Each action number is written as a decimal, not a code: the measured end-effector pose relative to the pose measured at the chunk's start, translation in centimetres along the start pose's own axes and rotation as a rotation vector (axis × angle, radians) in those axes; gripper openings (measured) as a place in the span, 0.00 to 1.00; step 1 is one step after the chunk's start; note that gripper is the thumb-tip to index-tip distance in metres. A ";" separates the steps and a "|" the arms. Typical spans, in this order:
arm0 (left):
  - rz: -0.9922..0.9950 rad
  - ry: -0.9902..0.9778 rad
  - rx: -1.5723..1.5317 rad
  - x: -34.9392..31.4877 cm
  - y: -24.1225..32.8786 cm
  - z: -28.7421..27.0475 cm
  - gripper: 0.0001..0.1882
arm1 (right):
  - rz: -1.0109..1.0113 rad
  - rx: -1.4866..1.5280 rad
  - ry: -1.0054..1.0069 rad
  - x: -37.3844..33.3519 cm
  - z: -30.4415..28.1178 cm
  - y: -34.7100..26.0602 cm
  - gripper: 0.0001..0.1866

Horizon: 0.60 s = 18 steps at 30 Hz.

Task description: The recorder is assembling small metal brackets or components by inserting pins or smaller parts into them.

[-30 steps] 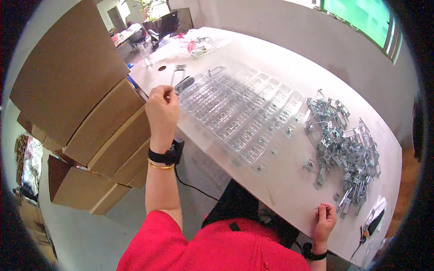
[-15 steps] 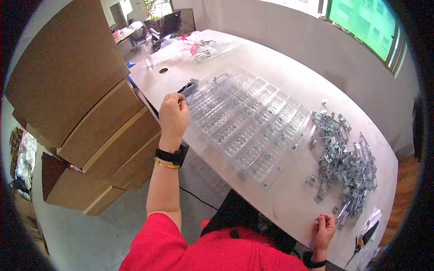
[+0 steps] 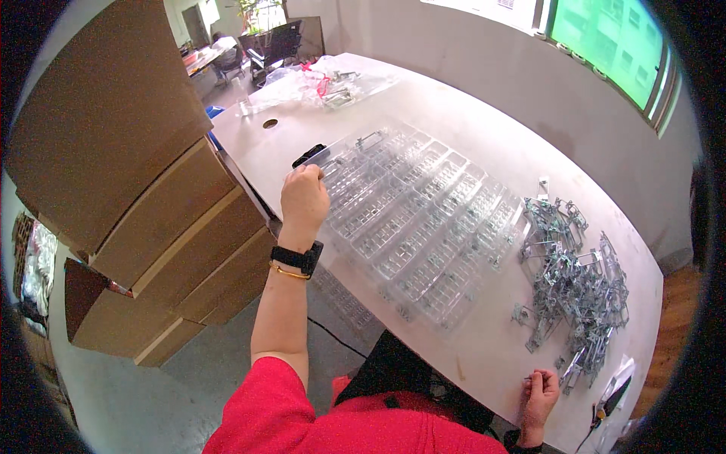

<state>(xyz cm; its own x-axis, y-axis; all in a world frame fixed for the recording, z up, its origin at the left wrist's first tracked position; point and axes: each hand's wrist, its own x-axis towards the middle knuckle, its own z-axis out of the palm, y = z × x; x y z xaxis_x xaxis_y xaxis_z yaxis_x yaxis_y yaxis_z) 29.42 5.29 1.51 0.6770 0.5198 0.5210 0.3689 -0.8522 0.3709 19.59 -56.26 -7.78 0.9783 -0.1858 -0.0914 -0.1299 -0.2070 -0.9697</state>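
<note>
My left hand (image 3: 305, 200), wearing a black watch, reaches over the near left corner of a clear plastic tray (image 3: 393, 253) with rows of compartments. Its fingers are closed at the tray's edge, and what they hold is hidden. Small metal parts sit in the tray's compartments. A black object (image 3: 308, 156) lies just beyond those fingers. My right hand (image 3: 540, 395) rests low over the table's near right side, thumb and fingers pinched, a tiny dark tip showing at them. Beside it spreads a heap of grey metal brackets (image 3: 578, 291).
Stacked cardboard boxes (image 3: 113, 144) rise along the table's left side. A plastic bag with metal parts (image 3: 336, 94) lies at the far end. Near the right edge is a tool with a dark handle (image 3: 611, 397). A round hole (image 3: 270, 123) pierces the table (image 3: 484, 356).
My left hand has moved slightly right and nearer to me, down to the tray's corner. A metal part that showed above its fingers no longer stands out there. My right hand stays pinched.
</note>
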 end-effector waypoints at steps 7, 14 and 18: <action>0.013 -0.020 0.042 0.5 -0.6 1.1 0.10 | -0.016 -0.045 0.013 0.0 0.0 0.1 0.04; 0.036 -0.032 0.014 0.3 -1.1 1.6 0.10 | 0.000 0.001 0.011 0.2 -0.1 0.6 0.05; 0.084 -0.015 0.023 0.1 -1.3 1.8 0.10 | -0.009 -0.064 0.005 0.0 0.2 -0.2 0.05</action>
<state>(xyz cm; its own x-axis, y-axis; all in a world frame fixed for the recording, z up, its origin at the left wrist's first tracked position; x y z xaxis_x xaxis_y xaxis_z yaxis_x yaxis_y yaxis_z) 30.18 6.37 -0.32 0.7158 0.4453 0.5379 0.3247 -0.8942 0.3082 19.70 -56.05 -7.60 0.9787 -0.1883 -0.0813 -0.1312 -0.2697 -0.9540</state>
